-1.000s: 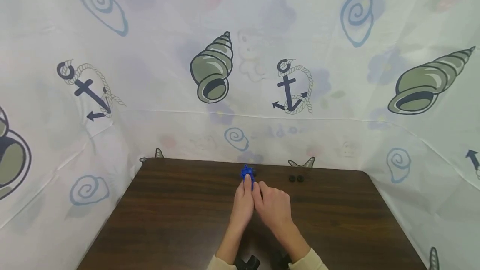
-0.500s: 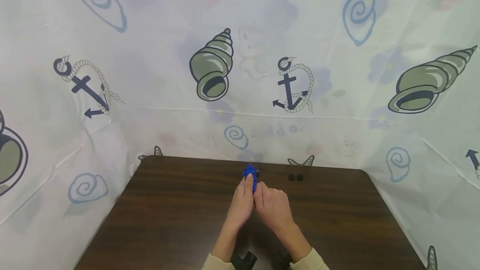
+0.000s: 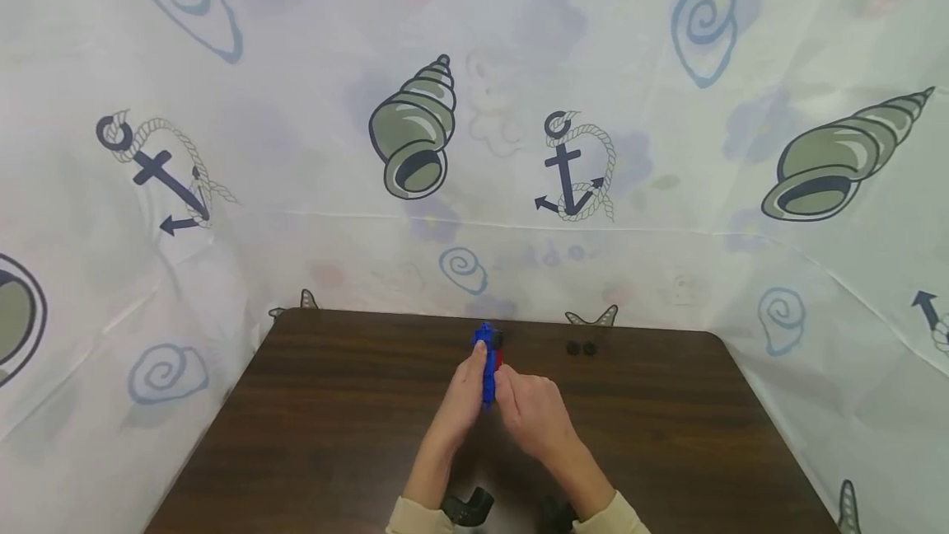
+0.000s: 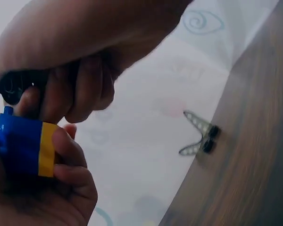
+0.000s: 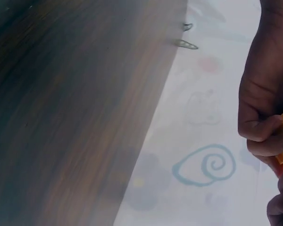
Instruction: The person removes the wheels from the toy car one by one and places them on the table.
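— So, where's the toy block piece [image 3: 487, 363]?

— Above the table [image 3: 334, 419], toward its far edge, pinched between both hands: left hand [image 3: 461, 395] and right hand [image 3: 535, 412] each curl fingers round it.

— Anything nearby?

— Two small black wheels [image 3: 582, 348] lie right of it.

Both hands [image 4: 61, 141] pinch blue-yellow block [image 4: 26, 146].
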`<state>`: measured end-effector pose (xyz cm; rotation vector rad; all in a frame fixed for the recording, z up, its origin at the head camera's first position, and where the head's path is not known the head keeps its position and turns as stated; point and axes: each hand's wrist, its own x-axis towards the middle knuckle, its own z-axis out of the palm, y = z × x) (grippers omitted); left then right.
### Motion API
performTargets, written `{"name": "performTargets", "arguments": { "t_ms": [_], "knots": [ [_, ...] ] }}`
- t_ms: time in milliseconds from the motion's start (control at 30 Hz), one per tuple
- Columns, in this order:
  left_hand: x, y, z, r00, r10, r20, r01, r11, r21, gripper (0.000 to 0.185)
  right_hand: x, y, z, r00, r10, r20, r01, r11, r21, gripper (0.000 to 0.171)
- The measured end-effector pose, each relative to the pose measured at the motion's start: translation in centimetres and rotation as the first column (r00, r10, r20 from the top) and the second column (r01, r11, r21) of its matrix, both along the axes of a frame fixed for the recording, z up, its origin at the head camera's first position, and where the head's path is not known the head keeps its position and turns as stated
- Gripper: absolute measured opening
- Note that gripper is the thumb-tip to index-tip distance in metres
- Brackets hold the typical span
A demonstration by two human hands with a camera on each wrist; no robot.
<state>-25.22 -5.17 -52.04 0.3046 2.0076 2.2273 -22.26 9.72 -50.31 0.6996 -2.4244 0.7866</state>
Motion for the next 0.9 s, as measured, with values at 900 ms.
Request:
{"name": "performTargets", "arguments": {
  "t_ms": [900],
  "knots": [
    [-0.1, 0.1, 0.0, 0.990, -0.069, 0.123, 0.064, 0.997, 0.044, 0.079, -1.0, 4.5, -2.0, 0.854, 0.245, 0.460, 0.133, 0.752, -0.646, 0.034]
  ]
}}
